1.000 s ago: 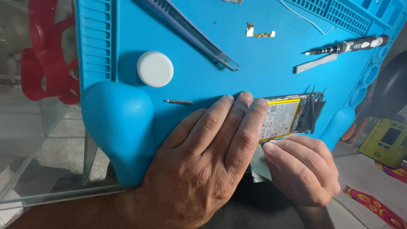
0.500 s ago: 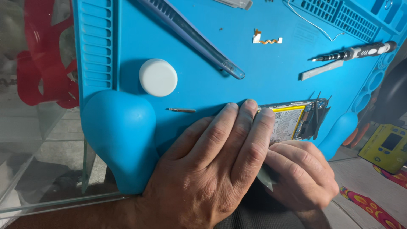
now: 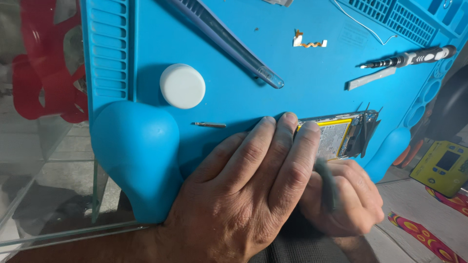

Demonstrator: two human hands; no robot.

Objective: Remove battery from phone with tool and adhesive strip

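My left hand point(image 3: 243, 185) lay open and flat, pinning the opened phone point(image 3: 336, 136) at the blue mat's point(image 3: 234, 97) near edge, while my right hand point(image 3: 348, 195) gripped a thin dark pick point(image 3: 327, 181) at its side; light, stiff, fragile, I judged, best held by the rim.

Two bare hands, left hand point(image 3: 243, 195) broad with creased knuckles and short trimmed nails, right hand point(image 3: 348, 195) smaller in view, both without rings, gloves or watch, forearms bare, no sleeves showing.
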